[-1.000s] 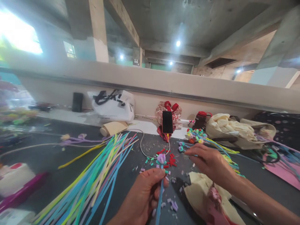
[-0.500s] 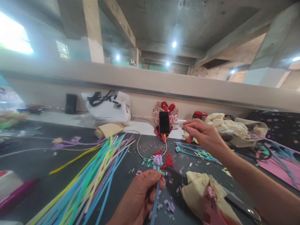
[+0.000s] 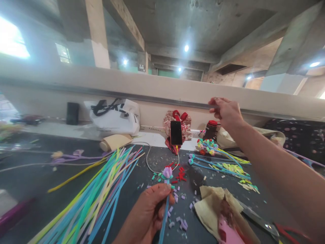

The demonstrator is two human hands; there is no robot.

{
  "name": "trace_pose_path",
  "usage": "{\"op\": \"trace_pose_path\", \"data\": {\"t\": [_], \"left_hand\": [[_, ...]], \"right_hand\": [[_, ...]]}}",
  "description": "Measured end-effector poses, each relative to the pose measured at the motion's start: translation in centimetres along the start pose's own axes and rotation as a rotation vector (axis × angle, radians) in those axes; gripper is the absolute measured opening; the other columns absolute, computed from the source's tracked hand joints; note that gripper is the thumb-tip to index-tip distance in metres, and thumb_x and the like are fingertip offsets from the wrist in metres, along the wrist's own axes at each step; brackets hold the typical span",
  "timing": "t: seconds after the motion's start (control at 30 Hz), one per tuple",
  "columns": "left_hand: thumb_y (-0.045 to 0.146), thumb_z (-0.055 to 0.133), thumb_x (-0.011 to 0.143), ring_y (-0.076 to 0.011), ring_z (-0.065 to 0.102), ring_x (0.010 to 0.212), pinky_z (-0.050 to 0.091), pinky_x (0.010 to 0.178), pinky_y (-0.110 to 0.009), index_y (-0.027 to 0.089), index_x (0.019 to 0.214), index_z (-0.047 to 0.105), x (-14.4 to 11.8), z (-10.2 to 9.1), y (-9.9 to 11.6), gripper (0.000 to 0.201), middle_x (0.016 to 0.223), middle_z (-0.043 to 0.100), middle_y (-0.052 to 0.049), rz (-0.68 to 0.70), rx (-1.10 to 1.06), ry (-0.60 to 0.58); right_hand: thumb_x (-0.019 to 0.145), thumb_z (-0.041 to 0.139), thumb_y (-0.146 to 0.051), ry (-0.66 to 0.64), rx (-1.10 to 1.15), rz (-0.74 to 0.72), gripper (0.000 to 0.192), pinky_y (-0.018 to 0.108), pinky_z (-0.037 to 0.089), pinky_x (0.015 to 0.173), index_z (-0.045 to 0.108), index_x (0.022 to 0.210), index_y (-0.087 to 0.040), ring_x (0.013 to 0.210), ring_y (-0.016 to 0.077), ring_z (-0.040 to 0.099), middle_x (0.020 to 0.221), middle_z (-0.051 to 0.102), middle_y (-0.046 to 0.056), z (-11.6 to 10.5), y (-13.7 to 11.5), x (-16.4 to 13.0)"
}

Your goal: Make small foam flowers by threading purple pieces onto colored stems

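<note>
The left hand [image 3: 154,208] pinches the blue stem [image 3: 165,217] just under the flower [image 3: 167,172], on the near side of the phone [image 3: 176,133]; a light, steady pinch there should hold it upright without squashing it; the right hand [image 3: 225,112] is raised to the phone's right, fingers curled, whether gripping anything I cannot tell; the flower looks lilac and puffy, with pale green beneath.

Head camera: worn on my head, facing forward and down.
Flat dark-grey tabletop [image 3: 129,189]: seen obliquely from above.
My bare left hand [image 3: 152,207]: close to the lens, low centre.
Long cream partition wall [image 3: 152,84]: beyond the tabletop, crossing mid-view.
Grey concrete ceiling [image 3: 165,28]: seen from below, filling the top.
</note>
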State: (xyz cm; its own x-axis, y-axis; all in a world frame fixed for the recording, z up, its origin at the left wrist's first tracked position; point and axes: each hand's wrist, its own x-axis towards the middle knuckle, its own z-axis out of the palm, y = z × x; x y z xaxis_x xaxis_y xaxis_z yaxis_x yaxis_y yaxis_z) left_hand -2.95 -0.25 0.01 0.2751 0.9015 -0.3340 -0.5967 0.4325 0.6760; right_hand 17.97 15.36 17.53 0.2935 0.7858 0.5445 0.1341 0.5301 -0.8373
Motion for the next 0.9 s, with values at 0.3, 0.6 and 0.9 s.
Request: {"op": "trace_pose_path", "data": {"t": [0.3,0.6,0.9], "left_hand": [[0.035,0.061,0.061,-0.0017,0.026,0.028,0.022,0.031,-0.013,0.014,0.054,0.054,0.1,0.1,0.2,0.023,0.033,0.038,0.007,-0.015,0.05,-0.054],[0.037,0.055,0.066,-0.0014,0.023,0.03,0.022,0.034,-0.015,0.014,0.056,0.05,-0.1,0.9,-0.2,0.026,0.035,0.035,0.008,0.08,0.079,-0.038],[0.042,0.058,0.061,-0.0026,0.025,0.027,0.015,0.031,-0.017,0.015,0.055,0.05,1.6,-0.7,-0.6,0.028,0.033,0.037,0.008,0.076,0.141,-0.07]], "right_hand": [[0.064,0.06,-0.019,-0.628,-0.178,0.311,0.01,0.013,0.026,0.031,0.06,0.073,-0.017,0.034,0.0028,0.038,0.045,0.051,-0.006,1.2,1.2,-11.7],[0.072,0.049,-0.042,-0.837,0.091,0.713,0.029,0.012,0.022,0.028,0.051,0.066,-0.013,0.036,0.0037,0.047,0.059,0.059,0.0,1.8,4.3,-20.2],[0.07,0.053,-0.037,-0.794,0.056,0.629,0.024,0.013,0.024,0.03,0.055,0.069,-0.014,0.036,0.0036,0.045,0.056,0.056,-0.003,2.0,4.3,-20.1]]}}
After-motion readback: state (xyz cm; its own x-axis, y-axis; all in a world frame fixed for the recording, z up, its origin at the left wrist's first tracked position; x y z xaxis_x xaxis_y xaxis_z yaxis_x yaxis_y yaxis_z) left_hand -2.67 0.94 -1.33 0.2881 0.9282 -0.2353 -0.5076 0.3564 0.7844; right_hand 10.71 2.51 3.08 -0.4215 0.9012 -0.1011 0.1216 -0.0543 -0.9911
